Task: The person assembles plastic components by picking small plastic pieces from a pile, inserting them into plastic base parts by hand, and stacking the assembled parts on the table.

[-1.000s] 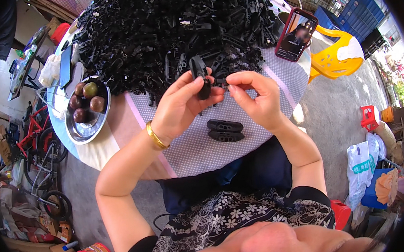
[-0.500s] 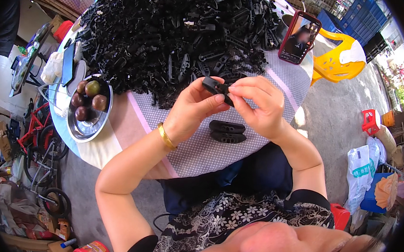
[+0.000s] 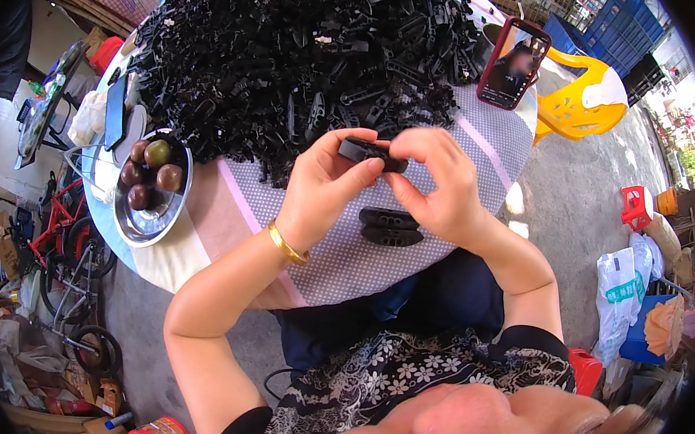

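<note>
A small black plastic part (image 3: 368, 151), long and rounded at its end, is held above the near part of the table. My left hand (image 3: 329, 181) grips it between thumb and fingers. At its right end my right hand (image 3: 439, 180) has thumb and fingers bent close to the part; the fingertips are somewhat blurred, and any small piece between them is hidden. Below the hands, two similar black parts (image 3: 390, 226) lie side by side on the dotted tablecloth (image 3: 332, 272). Beyond them a large heap of black plastic parts (image 3: 293, 65) covers the far side.
A metal dish (image 3: 162, 226) with several round dark fruits (image 3: 169, 178) stands at the left, near a blue-screened phone (image 3: 114, 113). On the right a red-framed phone (image 3: 513, 64) leans upright by a yellow chair (image 3: 582, 110). Bicycles (image 3: 76, 282) stand at far left.
The black part has turned flatter between my hands. My right hand's fingers have curled and shifted slightly up, while the two parts on the cloth stay put.
</note>
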### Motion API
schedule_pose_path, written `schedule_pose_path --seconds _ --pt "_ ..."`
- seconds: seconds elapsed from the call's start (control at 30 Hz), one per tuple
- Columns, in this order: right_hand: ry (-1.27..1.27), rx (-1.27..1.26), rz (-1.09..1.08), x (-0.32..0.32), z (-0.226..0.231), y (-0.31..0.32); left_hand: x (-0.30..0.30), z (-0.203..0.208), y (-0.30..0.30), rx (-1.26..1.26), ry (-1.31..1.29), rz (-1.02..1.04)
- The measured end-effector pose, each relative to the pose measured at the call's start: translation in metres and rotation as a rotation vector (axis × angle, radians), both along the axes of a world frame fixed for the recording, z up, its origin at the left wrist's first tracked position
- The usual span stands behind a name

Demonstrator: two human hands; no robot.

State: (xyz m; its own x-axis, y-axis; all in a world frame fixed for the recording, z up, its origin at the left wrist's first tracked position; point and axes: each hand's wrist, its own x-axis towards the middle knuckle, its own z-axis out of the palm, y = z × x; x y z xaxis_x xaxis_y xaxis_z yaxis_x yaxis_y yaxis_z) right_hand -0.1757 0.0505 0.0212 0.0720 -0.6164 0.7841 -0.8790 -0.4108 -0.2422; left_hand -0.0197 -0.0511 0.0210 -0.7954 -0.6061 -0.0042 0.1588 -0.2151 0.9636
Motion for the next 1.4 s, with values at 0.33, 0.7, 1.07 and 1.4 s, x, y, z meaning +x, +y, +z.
schedule_pose_path --seconds 0.33,0.7,1.07,1.4 --pt "-0.91 0.678 0.341 -0.007 0.001 0.005 0.007 0.002 0.011 -0.635 -0.01 0.153" --pt "-0.365 0.623 -0.085 -0.054 0.009 0.003 0.001 -0.008 0.009 -1.061 -0.285 -0.13" --pt "0.092 0.592 -0.223 -0.052 -0.007 0.004 -0.001 -0.003 -0.038 -1.389 -0.349 0.389" --pt "-0.175 0.614 -0.106 -0.034 0.008 0.004 -0.008 -0.006 -0.058 -1.623 -0.771 0.491"
